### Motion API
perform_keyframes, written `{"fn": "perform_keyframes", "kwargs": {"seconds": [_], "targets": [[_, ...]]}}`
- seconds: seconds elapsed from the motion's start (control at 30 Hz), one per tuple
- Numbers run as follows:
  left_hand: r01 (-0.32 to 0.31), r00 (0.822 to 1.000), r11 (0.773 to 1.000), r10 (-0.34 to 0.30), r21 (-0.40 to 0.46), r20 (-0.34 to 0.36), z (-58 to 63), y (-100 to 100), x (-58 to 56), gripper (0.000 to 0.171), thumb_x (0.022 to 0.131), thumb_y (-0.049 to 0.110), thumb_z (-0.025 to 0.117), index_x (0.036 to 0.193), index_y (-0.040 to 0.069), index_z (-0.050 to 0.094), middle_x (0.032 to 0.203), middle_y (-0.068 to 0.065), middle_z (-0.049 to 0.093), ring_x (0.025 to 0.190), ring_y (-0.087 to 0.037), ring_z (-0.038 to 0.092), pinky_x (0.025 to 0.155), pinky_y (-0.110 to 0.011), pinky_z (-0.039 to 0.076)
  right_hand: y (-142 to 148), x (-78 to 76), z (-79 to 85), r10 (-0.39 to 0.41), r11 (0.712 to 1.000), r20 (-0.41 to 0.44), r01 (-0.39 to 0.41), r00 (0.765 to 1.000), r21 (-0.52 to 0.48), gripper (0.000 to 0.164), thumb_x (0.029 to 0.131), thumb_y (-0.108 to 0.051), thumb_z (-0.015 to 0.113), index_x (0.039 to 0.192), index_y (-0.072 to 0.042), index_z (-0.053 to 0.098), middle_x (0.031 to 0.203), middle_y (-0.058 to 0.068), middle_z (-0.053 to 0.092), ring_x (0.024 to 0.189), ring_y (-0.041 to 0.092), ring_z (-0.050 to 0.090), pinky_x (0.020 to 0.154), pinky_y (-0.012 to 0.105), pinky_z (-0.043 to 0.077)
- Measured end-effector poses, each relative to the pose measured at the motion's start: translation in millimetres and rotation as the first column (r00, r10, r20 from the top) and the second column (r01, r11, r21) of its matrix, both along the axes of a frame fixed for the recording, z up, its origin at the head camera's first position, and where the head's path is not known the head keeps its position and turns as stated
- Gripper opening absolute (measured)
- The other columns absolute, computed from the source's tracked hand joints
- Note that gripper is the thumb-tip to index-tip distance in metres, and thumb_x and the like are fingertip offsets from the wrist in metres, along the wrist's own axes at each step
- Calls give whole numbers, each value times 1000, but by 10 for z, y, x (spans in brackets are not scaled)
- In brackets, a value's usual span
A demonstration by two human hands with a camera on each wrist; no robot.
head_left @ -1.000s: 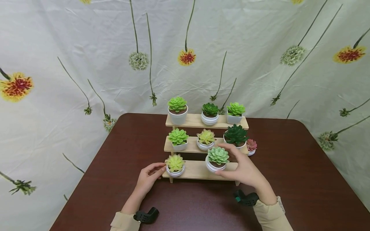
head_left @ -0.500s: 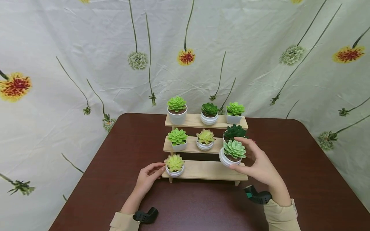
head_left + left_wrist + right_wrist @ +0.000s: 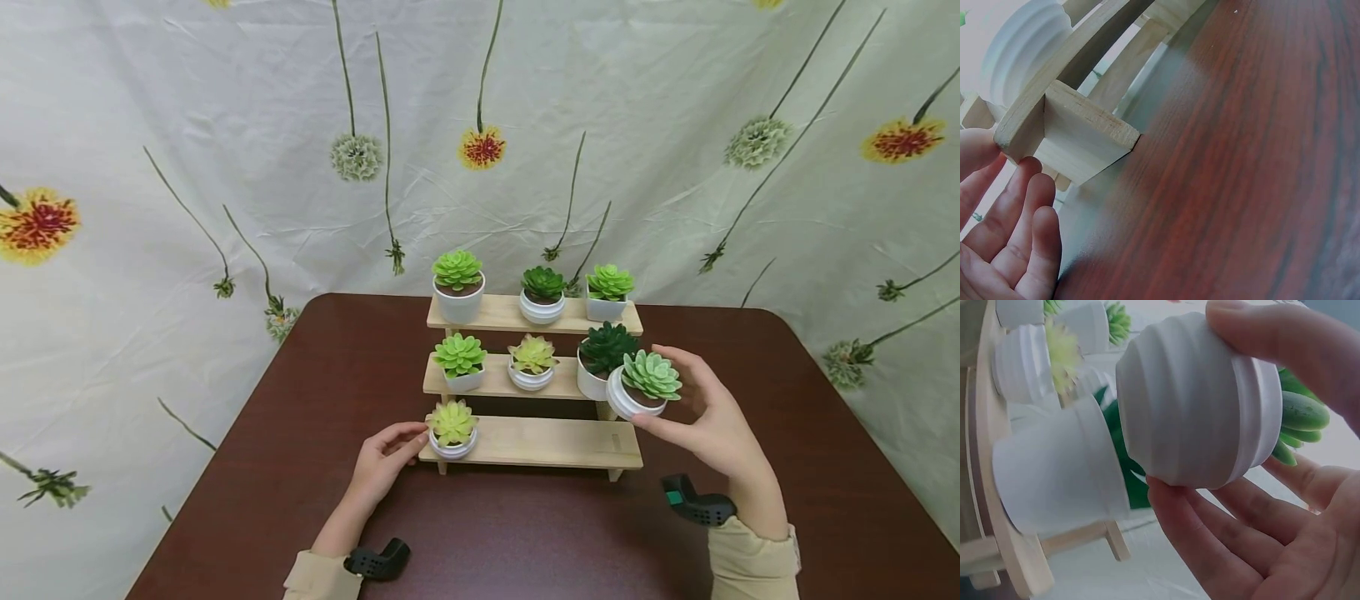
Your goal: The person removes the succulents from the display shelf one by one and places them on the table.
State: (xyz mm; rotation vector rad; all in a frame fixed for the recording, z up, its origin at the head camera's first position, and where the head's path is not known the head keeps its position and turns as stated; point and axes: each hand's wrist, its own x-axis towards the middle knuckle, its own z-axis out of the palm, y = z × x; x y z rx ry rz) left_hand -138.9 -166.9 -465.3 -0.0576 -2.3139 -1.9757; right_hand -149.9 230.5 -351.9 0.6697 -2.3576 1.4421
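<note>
1. Right hand (image 3: 723, 429): thumb and fingers clamped on the ribbed white pot of the pale-green succulent (image 3: 649, 379), which is raised and tilted.
2. Displacement: the pale-green succulent has shifted rightward from in front of the shelves to the stand's right end, near the dark-green succulent (image 3: 609, 348) (contact between them cannot be told); the hand, not a shelf, thus appears to bear it.
3. Left hand (image 3: 386, 467): unmoved, thumb and fingertips pinching the lowest shelf (image 3: 551, 442) beside the yellow-green succulent (image 3: 453, 425).

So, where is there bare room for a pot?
The bottom shelf, from its yellow-green plant to its right end; also the tabletop in front of it. The middle shelf and top shelf are crowded, three pots each.
</note>
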Motion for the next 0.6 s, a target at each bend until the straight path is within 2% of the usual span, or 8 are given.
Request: {"fn": "perform_keyframes", "kwargs": {"seconds": [0.13,0.23,0.37,0.6], "targets": [[1,1000,1000,-1,-1,-3,-2,0,-1,21,86,3,66,106,-6,66,92,-12,66,68,-10,59,64,-30,52,82,-8,-2,8,1000,-24,-8,1000,-30,85,64,15,78,138,-5,41,126,-7,54,102,6,55,75,16,46],[3,1000,1000,-3,0,-4,-1,-1,0,21,86,3,66,105,-6,66,92,-12,66,68,-10,59,64,-30,53,138,-11,-6,-19,1000,-26,18,999,-25,85,64,15,78,138,-5,41,123,-8,55,100,5,56,75,15,46],[4,1000,1000,-4,0,0,1,-1,1,21,87,3,66,106,-6,66,92,-12,66,68,-11,59,64,-31,53,203,-13,-14,-66,998,-4,66,998,0,84,67,12,78,139,-9,40,122,-10,54,100,4,55,77,14,45],[2,1000,1000,-2,-4,3,4,2,-2,21,87,3,65,106,-6,66,92,-13,66,68,-11,59,64,-30,52,294,-22,-40,-101,995,29,101,994,7,83,69,11,77,140,-9,38,119,-9,52,102,2,54,81,12,42]]}}
